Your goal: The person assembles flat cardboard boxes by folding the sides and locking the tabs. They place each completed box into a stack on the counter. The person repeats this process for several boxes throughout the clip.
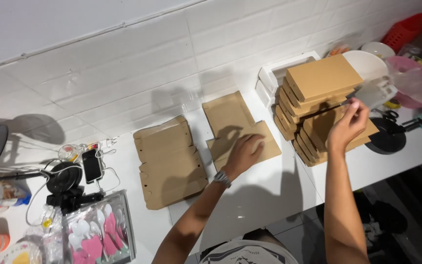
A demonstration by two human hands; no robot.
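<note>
Brown cardboard blank (240, 128) lies under our flat, open left hand (244, 154); our right hand (348, 123) pinches something small near the box stack (318, 98).

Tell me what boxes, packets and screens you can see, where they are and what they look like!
Flat brown cardboard box: middle of the counter, under the left hand.
Flattened brown boxes: left of it.
Folded brown boxes: stacked by the right hand.
Clear packet: pink and white pieces, bottom left.
Phone: dark screen.

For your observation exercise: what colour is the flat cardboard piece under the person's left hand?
Plain light brown, unprinted flat cardboard piece, seen best in the head view.
</note>
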